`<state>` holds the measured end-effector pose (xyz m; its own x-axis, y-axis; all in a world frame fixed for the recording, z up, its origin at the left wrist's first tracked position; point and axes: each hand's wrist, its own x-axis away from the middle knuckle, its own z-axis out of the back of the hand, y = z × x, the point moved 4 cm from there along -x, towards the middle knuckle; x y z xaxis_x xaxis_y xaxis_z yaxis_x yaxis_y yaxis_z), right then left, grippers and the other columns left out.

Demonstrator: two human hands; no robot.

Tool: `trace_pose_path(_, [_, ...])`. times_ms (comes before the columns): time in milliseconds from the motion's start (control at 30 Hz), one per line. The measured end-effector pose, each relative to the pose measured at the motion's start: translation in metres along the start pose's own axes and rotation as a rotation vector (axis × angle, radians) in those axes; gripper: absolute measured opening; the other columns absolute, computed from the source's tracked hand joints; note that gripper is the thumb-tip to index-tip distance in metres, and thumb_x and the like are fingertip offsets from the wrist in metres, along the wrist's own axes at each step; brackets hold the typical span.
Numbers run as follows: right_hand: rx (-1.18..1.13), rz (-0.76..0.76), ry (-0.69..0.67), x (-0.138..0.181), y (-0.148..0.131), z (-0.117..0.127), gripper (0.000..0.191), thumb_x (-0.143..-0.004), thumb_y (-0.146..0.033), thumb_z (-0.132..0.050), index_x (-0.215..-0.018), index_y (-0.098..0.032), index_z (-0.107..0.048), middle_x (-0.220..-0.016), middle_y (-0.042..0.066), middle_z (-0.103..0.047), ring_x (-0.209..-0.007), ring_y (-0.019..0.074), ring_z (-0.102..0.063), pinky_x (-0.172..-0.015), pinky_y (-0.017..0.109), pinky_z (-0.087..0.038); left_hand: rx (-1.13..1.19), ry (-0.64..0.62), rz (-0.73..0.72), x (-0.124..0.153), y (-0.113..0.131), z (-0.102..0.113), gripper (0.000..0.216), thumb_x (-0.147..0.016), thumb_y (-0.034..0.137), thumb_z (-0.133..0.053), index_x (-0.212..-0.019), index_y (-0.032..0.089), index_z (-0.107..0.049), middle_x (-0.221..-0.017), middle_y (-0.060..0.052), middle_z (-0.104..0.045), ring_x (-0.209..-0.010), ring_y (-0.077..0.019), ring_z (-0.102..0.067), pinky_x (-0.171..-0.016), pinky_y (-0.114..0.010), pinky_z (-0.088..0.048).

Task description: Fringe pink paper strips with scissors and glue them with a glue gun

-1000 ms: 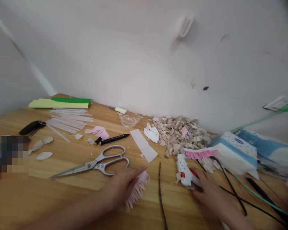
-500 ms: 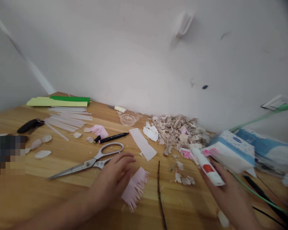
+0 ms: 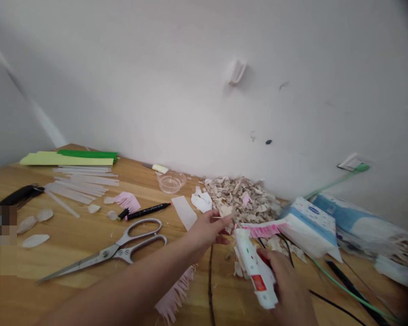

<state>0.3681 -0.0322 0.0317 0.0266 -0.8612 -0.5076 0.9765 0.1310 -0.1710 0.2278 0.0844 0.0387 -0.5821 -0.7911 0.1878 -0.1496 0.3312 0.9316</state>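
My right hand [image 3: 287,290] grips a white glue gun [image 3: 254,267] with a red trigger, held low over the wooden table [image 3: 88,280]. My left hand [image 3: 207,228] reaches forward to the edge of a heap of pale paper scraps [image 3: 239,197], its fingertips pinching a small scrap [image 3: 226,211]. A fringed pink paper strip [image 3: 175,299] lies under my left forearm. A thin dark stem [image 3: 210,280] lies between my hands.
Steel scissors [image 3: 115,249] and a black marker [image 3: 146,211] lie to the left. Further left are white strips [image 3: 81,181], green and yellow sheets [image 3: 71,157] and a small clear dish [image 3: 171,182]. A tissue pack [image 3: 309,226], black cables [image 3: 339,308] and a green cord [image 3: 343,290] crowd the right.
My left hand left the fringed pink strip and reached forward to the scrap heap. My right hand brought the glue gun back down towards me. The view shifted right.
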Motion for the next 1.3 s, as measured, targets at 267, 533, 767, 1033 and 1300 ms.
trace_pose_path(267, [0.115, -0.091, 0.075, -0.005, 0.017, 0.022, 0.026, -0.077, -0.019, -0.038, -0.102, -0.018, -0.044, -0.095, 0.013, -0.054, -0.086, 0.0286, -0.053, -0.066, 0.037, -0.043, 0.029, 0.085, -0.070, 0.004, -0.027, -0.009, 0.022, -0.085, 0.033, -0.052, -0.098, 0.017, -0.057, -0.091, -0.003, -0.062, -0.077, -0.0156, -0.059, -0.064, -0.029, -0.049])
trace_pose_path(533, [0.222, -0.091, 0.111, -0.035, 0.034, 0.053, 0.031, -0.073, -0.021, -0.040, -0.103, -0.018, -0.046, -0.099, 0.012, -0.055, -0.089, 0.0280, -0.053, -0.065, 0.035, -0.044, 0.041, -0.349, 0.040, 0.056, -0.068, -0.074, 0.030, -0.051, 0.043, -0.075, -0.057, 0.018, -0.060, -0.055, 0.002, -0.059, -0.054, -0.0147, -0.056, -0.050, -0.025, -0.043])
trace_pose_path(767, [0.180, -0.134, 0.141, -0.048, 0.027, 0.064, 0.026, -0.077, -0.026, -0.039, -0.100, -0.018, -0.048, -0.096, 0.011, -0.058, -0.086, 0.0270, -0.054, -0.067, 0.035, -0.043, 0.131, -0.350, 0.055, 0.049, -0.034, -0.039, 0.041, -0.065, 0.055, -0.063, -0.084, 0.019, -0.056, -0.085, -0.004, -0.066, -0.076, -0.0198, -0.064, -0.056, -0.029, -0.050])
trace_pose_path(1033, [0.240, 0.033, 0.149, -0.061, 0.008, 0.064, 0.027, -0.076, -0.019, -0.040, -0.102, -0.015, -0.047, -0.094, 0.012, -0.056, -0.086, 0.0275, -0.053, -0.068, 0.035, -0.042, 0.023, -0.313, -0.041, 0.068, -0.038, -0.050, 0.024, -0.087, 0.029, -0.050, -0.110, 0.023, -0.055, -0.113, -0.006, -0.057, -0.095, -0.0203, -0.059, -0.076, -0.038, -0.051])
trace_pose_path(1300, [0.343, 0.249, 0.026, -0.051, -0.010, 0.050, 0.041, -0.063, 0.002, -0.040, -0.100, -0.015, -0.046, -0.087, 0.010, -0.053, -0.082, 0.0275, -0.051, -0.070, 0.039, -0.044, -0.021, 0.054, -0.157, 0.037, 0.017, -0.006, 0.023, -0.075, 0.039, -0.063, -0.073, 0.016, -0.056, -0.069, 0.002, -0.058, -0.067, -0.0139, -0.059, -0.061, -0.025, -0.047])
